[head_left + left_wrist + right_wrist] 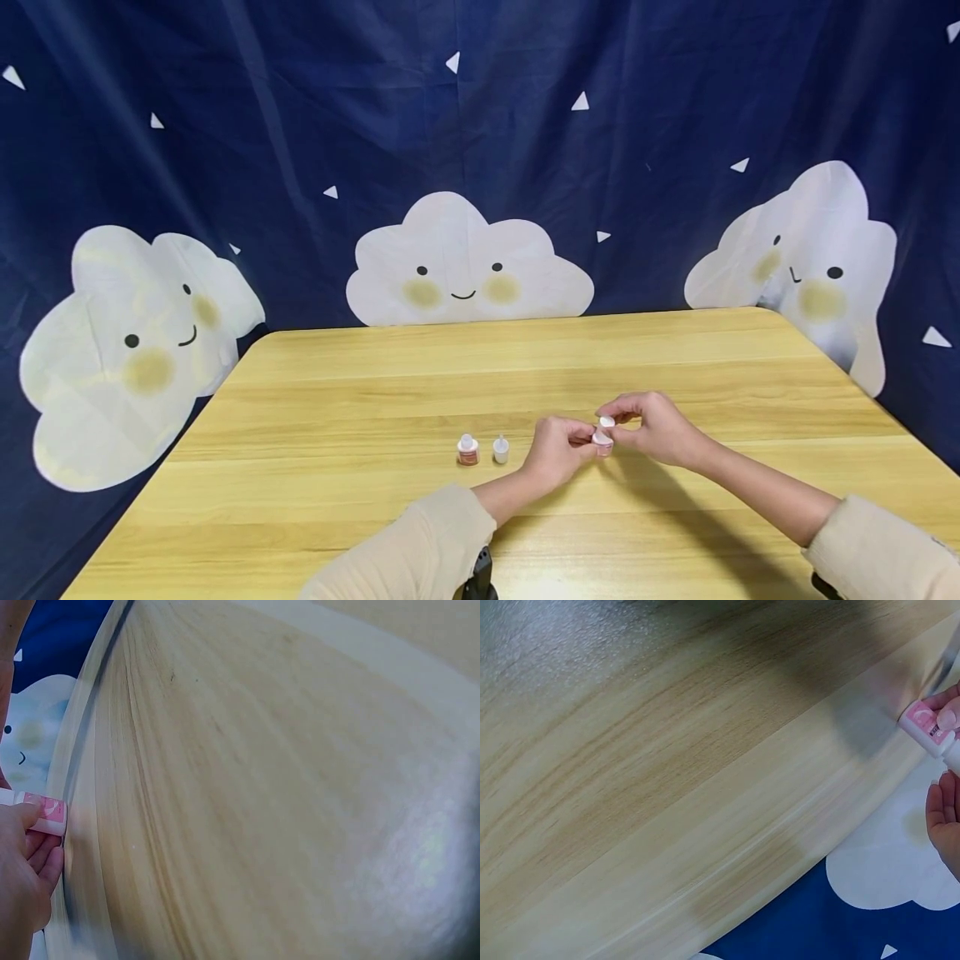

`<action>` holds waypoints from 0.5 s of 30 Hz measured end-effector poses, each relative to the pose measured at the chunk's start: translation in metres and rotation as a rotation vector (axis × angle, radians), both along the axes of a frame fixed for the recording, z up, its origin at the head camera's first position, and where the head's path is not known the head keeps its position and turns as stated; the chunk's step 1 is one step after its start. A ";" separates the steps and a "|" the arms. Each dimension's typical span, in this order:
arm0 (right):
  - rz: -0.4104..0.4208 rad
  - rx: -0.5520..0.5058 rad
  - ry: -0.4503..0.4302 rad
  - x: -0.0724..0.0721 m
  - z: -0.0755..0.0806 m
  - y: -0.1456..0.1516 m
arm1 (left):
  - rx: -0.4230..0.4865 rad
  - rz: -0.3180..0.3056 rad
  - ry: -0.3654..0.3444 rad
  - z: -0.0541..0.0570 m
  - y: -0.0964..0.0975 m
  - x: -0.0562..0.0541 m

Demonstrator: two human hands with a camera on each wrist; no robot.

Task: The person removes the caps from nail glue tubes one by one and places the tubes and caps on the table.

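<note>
Between the fingertips of my left hand (557, 450) is a small white bottle (603, 447) with a pink label, held a little above the table. My right hand (662, 428) pinches the white cap (607, 422) at the bottle's top. In the left wrist view the label (49, 807) shows beside the left thumb. The right wrist view has the bottle (924, 724) tilted, its cap end partly cut off by the frame edge. To the left stands a second small bottle (468, 453), uncapped with its pale nozzle up, and beside it a loose white cap (501, 451).
Everything stands on a light wood-grain table (337, 483) with rounded far corners. Behind its far edge hangs a dark blue curtain (300, 108) printed with smiling clouds and white triangles. A black device (480, 577) sits at the left sleeve.
</note>
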State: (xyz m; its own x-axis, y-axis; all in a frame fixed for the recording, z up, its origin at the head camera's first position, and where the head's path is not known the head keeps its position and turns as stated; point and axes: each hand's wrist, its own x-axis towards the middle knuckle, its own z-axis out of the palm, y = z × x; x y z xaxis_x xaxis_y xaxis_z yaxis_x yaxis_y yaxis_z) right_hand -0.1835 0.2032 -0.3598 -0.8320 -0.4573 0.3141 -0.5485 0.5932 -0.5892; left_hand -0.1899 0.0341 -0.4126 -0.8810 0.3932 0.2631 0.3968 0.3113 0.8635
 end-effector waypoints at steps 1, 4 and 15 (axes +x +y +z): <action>0.000 0.000 0.000 0.000 0.000 0.000 | -0.001 -0.001 0.005 0.000 0.000 0.000; -0.004 -0.003 0.000 0.000 -0.001 0.000 | -0.001 -0.004 0.004 0.000 0.000 0.000; -0.063 -0.036 0.064 0.000 -0.004 -0.004 | 0.010 -0.003 -0.036 0.000 0.000 -0.001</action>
